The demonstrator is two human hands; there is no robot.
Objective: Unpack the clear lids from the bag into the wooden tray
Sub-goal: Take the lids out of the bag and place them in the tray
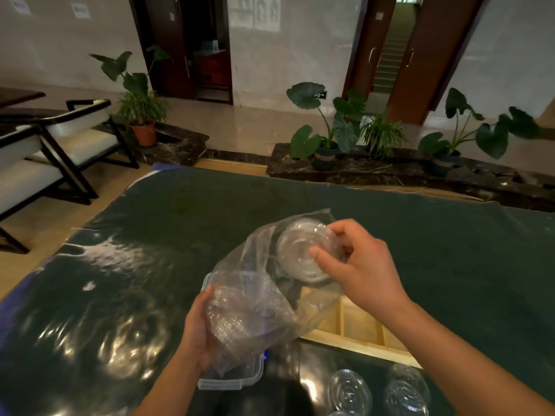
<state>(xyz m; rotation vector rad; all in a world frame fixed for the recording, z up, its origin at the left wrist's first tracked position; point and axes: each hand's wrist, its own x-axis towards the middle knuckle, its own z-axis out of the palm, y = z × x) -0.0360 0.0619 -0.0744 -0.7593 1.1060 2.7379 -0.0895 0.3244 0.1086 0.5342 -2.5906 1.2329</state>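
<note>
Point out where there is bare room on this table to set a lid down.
Bare cloth runs along the far side beyond the bag, on the left out from the left hand, and right of the right hand holding a lid. The wooden tray shows empty compartments. Crowded: near centre, bag, tray, plastic box and two clear round pieces.

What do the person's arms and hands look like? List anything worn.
Nothing worn shows. The left hand and right hand are bare: no gloves, and no rings on the fingers that show. Neither wrist carries a watch or band. The left forearm and right forearm are bare to the frame's edge, no sleeve in view.
</note>
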